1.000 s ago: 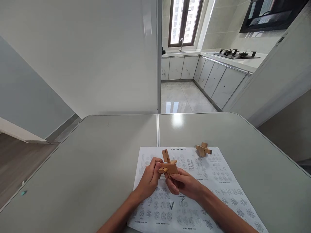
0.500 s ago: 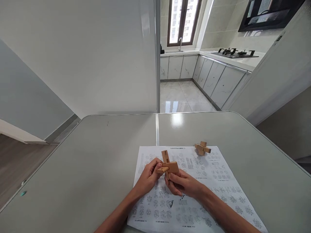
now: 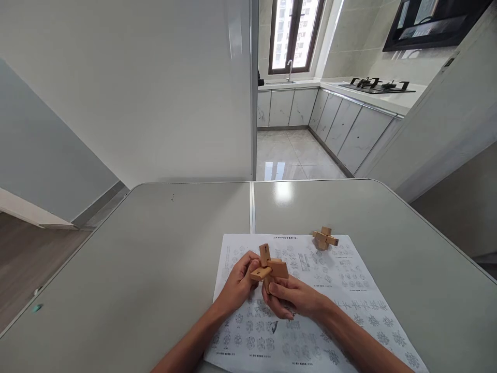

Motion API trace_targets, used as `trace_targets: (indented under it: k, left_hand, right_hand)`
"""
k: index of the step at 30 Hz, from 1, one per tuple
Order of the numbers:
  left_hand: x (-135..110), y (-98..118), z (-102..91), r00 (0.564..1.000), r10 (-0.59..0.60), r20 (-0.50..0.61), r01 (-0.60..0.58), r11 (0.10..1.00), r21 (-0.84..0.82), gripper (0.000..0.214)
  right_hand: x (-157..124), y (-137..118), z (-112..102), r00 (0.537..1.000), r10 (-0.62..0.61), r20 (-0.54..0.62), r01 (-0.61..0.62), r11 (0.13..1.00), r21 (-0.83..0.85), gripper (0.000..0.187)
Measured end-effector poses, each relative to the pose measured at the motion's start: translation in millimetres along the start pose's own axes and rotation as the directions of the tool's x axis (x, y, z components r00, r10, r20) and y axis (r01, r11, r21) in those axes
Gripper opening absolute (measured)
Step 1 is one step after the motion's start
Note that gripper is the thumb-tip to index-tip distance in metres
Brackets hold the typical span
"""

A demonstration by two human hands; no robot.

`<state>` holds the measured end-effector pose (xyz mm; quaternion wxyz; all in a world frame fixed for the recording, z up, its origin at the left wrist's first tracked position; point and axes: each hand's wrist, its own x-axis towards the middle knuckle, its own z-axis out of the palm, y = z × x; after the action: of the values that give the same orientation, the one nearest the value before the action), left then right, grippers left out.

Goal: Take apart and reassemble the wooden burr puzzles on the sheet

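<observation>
Both my hands hold a wooden interlocking puzzle [image 3: 269, 267] just above a printed instruction sheet [image 3: 330, 300]. My left hand [image 3: 236, 285] pinches its left side, fingers curled round a projecting bar. My right hand [image 3: 293, 298] grips it from below and from the right, fingers closed under the flat block. One bar stands upright out of the puzzle's top. A second, assembled wooden puzzle [image 3: 324, 238] lies on the sheet's far right corner, apart from both hands.
The sheet lies on a grey-green table [image 3: 135, 269] with a seam down its middle. A small teal speck [image 3: 37, 309] sits near the table's left edge. Beyond the table are a white wall and a kitchen doorway [image 3: 295, 129].
The puzzle has been turned slightly in my hands, its upright bar now more vertical and the flat block shifted right. My right hand's fingers have moved lower under it.
</observation>
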<state>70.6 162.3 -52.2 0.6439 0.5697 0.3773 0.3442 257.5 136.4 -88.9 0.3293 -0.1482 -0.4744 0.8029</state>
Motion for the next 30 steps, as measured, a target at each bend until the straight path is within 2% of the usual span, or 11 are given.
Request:
trace_targets:
  k: [9, 15, 18, 20, 22, 25, 28, 30]
  left_hand:
    - [6, -3, -1.5, 1.000, -0.030, 0.001, 0.030, 0.998, -0.051, 0.050]
    - [6, -8, 1.9, 0.999, -0.028, -0.024, 0.028, 1.000, -0.001, 0.043]
    - [5, -8, 4.7, 0.999, -0.022, -0.037, 0.023, 0.999, 0.034, 0.048]
    - [5, -9, 5.7, 0.999, -0.015, -0.041, 0.017, 0.999, 0.046, 0.053]
    - [4, -9, 6.1, 0.999, -0.004, -0.052, 0.008, 0.998, 0.058, 0.051]
    - [3, -8, 6.2, 0.998, 0.006, -0.064, -0.001, 0.996, 0.084, 0.046]
    - [2, -7, 6.2, 0.998, 0.014, -0.054, -0.008, 0.995, 0.099, 0.043]
    - [1, -7, 5.9, 0.999, 0.017, -0.043, -0.012, 0.994, 0.112, 0.040]
  right_hand:
    - [3, 2, 2, 1.000, -0.010, -0.018, 0.011, 0.998, 0.059, 0.040]
    - [4, 1, 2, 0.993, 0.006, -0.118, 0.012, 0.988, 0.153, 0.039]
    - [-4, -13, 7, 0.971, 0.045, -0.236, -0.004, 0.985, 0.171, 0.039]
    - [-15, -27, 13, 0.931, 0.081, -0.356, -0.039, 0.991, 0.124, 0.039]
    - [-30, -38, 20, 0.854, 0.105, -0.510, -0.085, 0.994, 0.063, 0.042]
    - [-57, -46, 28, 0.729, 0.105, -0.676, -0.150, 0.989, -0.009, 0.048]
    - [-82, -43, 28, 0.606, 0.088, -0.790, -0.216, 0.975, -0.057, 0.054]
    - [-95, -41, 24, 0.560, 0.098, -0.822, -0.262, 0.963, -0.063, 0.056]
